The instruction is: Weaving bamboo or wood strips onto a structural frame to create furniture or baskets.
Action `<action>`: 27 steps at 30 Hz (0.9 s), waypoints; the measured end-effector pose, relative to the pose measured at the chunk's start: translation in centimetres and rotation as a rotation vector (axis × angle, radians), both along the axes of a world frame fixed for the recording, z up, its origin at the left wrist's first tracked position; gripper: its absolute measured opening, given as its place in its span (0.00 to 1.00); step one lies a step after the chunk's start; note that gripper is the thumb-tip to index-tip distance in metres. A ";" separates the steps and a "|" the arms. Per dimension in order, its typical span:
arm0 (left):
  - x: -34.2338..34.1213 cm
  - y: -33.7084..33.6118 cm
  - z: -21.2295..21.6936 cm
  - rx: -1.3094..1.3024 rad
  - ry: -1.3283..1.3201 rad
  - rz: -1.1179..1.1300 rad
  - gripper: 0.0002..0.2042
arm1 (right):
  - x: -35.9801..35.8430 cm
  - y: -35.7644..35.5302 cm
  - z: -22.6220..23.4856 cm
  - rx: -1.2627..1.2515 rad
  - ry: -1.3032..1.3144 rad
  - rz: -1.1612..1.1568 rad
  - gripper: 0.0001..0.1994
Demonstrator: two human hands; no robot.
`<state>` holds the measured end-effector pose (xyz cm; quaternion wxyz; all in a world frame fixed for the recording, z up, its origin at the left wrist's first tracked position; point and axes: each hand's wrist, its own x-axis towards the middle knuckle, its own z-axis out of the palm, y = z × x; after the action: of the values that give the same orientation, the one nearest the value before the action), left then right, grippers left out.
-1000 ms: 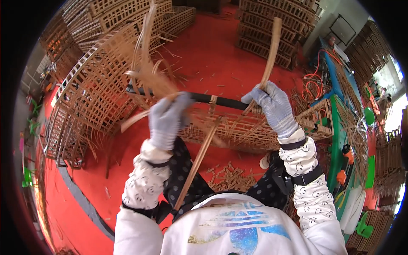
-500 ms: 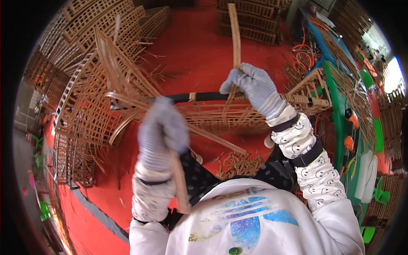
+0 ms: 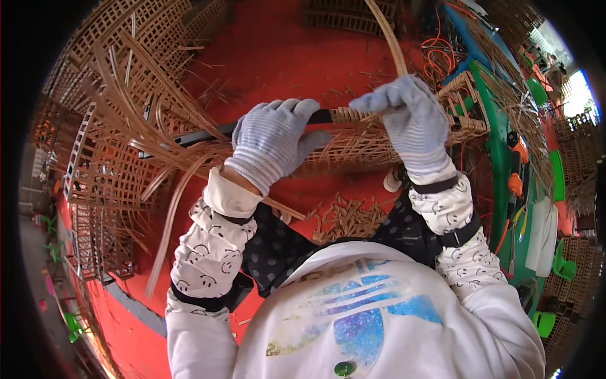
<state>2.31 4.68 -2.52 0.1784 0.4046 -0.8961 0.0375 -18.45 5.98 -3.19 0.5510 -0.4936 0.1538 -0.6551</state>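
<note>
My left hand [image 3: 268, 140], in a striped grey-white glove, lies over a black bar [image 3: 323, 117]. Its fingers bend across the far side, while the thumb sits apart on the near side. To the right of it, several tan turns of strip [image 3: 346, 115] are wound round the bar. My right hand [image 3: 416, 123], gloved alike, is at the right end of these turns. A flat rattan strip [image 3: 390, 41] rises away from its closed fingers, and the index finger points left along the bar. Below the bar hangs an openwork woven panel [image 3: 350, 146]; my palms hide parts of it.
Long loose strips [image 3: 136, 104] fan out at the left beside a tall lattice basket [image 3: 101, 170]. Short cut pieces [image 3: 347, 218] are heaped on the red floor near my lap. A green table [image 3: 499, 164] at the right holds orange-handled tools [image 3: 516, 183] and more strips.
My left hand has risen from near my lap onto the black bar. My right hand has shifted right and nearer, and the strip's far end now leans left. More turns show on the bar.
</note>
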 end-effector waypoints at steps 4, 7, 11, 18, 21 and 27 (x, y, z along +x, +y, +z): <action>-0.6 -1.2 0.3 0.053 -0.108 -0.051 0.22 | 1.1 0.7 1.3 0.021 0.134 -0.024 0.12; -2.5 -1.7 1.7 0.291 -0.337 0.095 0.25 | 2.0 -0.9 1.0 0.006 0.231 -0.089 0.17; -4.0 -1.6 2.9 0.353 -0.388 0.124 0.28 | 1.2 -1.7 1.4 0.491 -0.193 0.245 0.15; -4.0 -0.7 2.1 0.352 -0.312 0.162 0.28 | 0.9 1.5 3.8 0.617 -0.167 0.029 0.16; -4.0 0.6 2.0 0.387 -0.319 0.142 0.28 | 1.3 2.4 4.3 0.571 -0.110 -0.019 0.14; -2.9 1.7 0.6 0.274 -0.193 0.032 0.29 | 1.7 3.0 4.3 0.640 -0.059 -0.082 0.14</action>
<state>-0.55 6.42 -1.89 0.0340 0.4337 -0.8994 -0.0433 -16.78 9.01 1.12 0.6556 -0.2696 0.3554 -0.6093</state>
